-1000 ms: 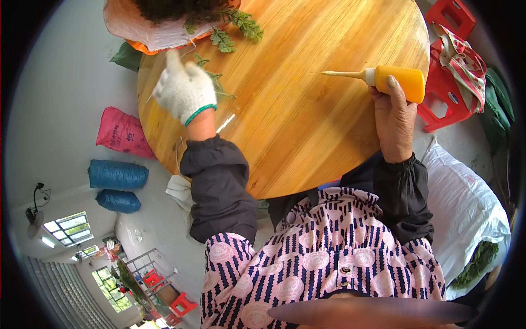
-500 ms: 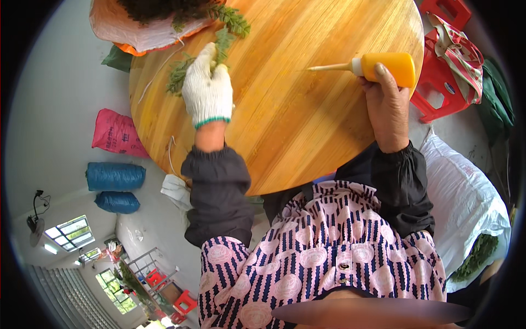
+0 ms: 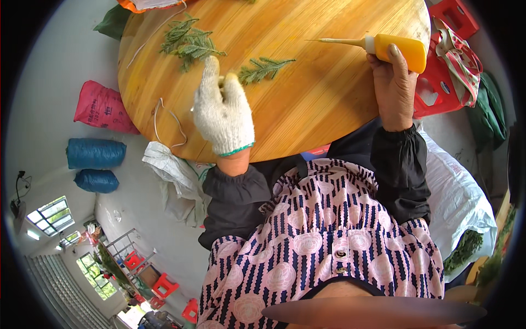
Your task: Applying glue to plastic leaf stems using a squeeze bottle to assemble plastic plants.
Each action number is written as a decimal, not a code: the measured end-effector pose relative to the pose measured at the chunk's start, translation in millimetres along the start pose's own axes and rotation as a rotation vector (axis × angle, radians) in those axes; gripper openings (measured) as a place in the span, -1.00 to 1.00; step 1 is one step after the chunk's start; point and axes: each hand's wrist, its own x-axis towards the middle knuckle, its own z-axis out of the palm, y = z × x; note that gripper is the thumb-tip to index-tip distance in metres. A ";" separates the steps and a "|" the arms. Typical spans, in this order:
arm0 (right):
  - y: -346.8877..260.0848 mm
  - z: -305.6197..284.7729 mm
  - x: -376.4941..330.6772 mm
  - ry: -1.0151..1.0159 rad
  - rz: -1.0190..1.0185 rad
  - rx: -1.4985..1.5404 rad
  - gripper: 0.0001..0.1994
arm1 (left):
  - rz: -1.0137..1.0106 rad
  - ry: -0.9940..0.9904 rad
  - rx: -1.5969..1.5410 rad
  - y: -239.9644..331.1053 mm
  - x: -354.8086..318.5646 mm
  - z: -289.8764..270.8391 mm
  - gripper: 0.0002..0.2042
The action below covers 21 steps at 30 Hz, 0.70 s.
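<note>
Left hand (image 3: 224,112), white-gloved, is showing left of the frame's upper centre, thumb and forefinger spread apart; its other fingers are mostly hiding under the palm, their curl hard to make out. Its forefinger tip is overlapping the lower edge of a cluster of green sprigs (image 3: 192,44); from where I am standing, contact is uncertain. One loose sprig (image 3: 266,69) is lying just right of the thumb. Right hand (image 3: 395,82), bare, is gripping a yellow bottle (image 3: 402,54) at upper right, thumb on top, most fingers out of sight beneath. The bottle's thin nozzle (image 3: 345,42) is pointing left over the round wooden table (image 3: 329,104), its fine tip nearly blending into the grain. Top edge is cutting off an orange-edged sack (image 3: 139,6). At right, a striped bag (image 3: 457,60) is partly covering a red stool (image 3: 437,74). Lower right, a white sack (image 3: 449,181) is showing dark greenery (image 3: 464,251) at its mouth.
</note>
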 end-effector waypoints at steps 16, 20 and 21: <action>1.1 85.4 -26.1 -0.564 -0.008 -0.545 -0.55 | 0.028 -0.076 0.123 8.0 -17.9 34.7 -0.35; 7.1 91.5 -20.9 -0.622 -0.043 -0.566 -0.55 | 0.045 -0.111 0.197 10.4 -17.6 33.9 -0.36; 8.3 93.7 -20.3 -0.640 -0.044 -0.555 -0.56 | 0.039 -0.111 0.197 10.3 -18.1 32.9 -0.36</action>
